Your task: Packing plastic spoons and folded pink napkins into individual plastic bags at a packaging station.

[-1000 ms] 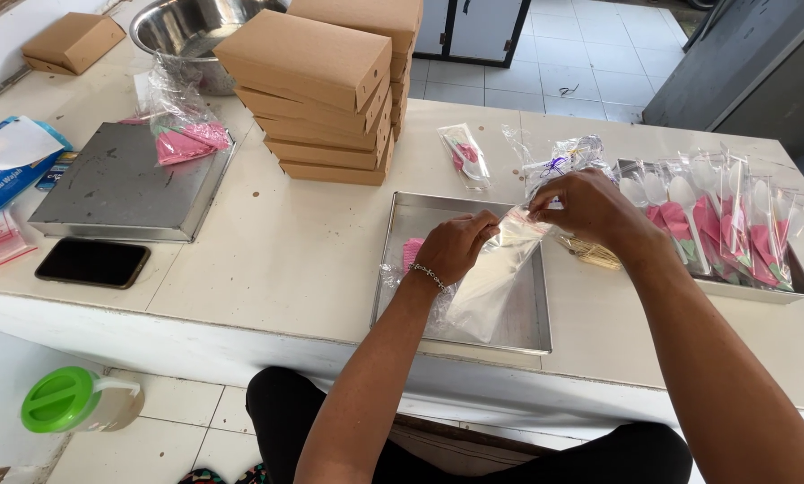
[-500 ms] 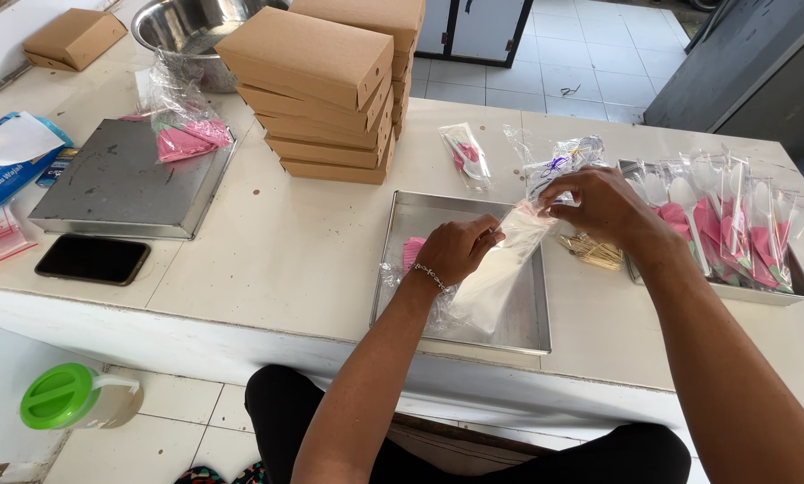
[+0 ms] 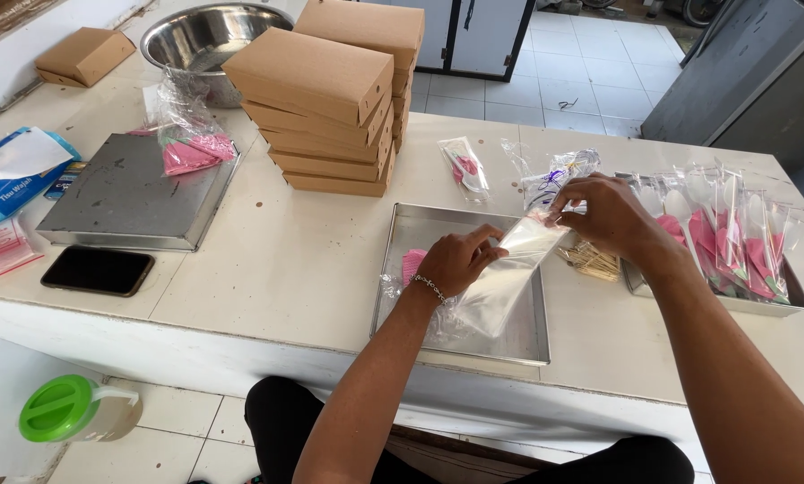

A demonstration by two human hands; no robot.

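Both hands hold one long clear plastic bag (image 3: 508, 278) over a shallow metal tray (image 3: 402, 235). My left hand (image 3: 456, 260) pinches the bag near its middle. My right hand (image 3: 604, 215) grips its upper end. A pink folded napkin (image 3: 412, 264) lies in the tray beside my left hand, partly hidden by it. Loose wooden toothpicks (image 3: 590, 260) lie on the white counter just under my right hand.
A second tray (image 3: 783, 305) at the right holds several bagged white spoons with pink napkins. Stacked brown cardboard boxes (image 3: 330, 99) stand behind the tray. A metal scale (image 3: 124, 193), a bag of pink napkins (image 3: 188, 134), a black phone (image 3: 97, 271) and a steel bowl (image 3: 195, 36) lie left.
Both hands stay on the clear bag over the tray; the bag's upper end has shifted slightly. Nothing else has moved.
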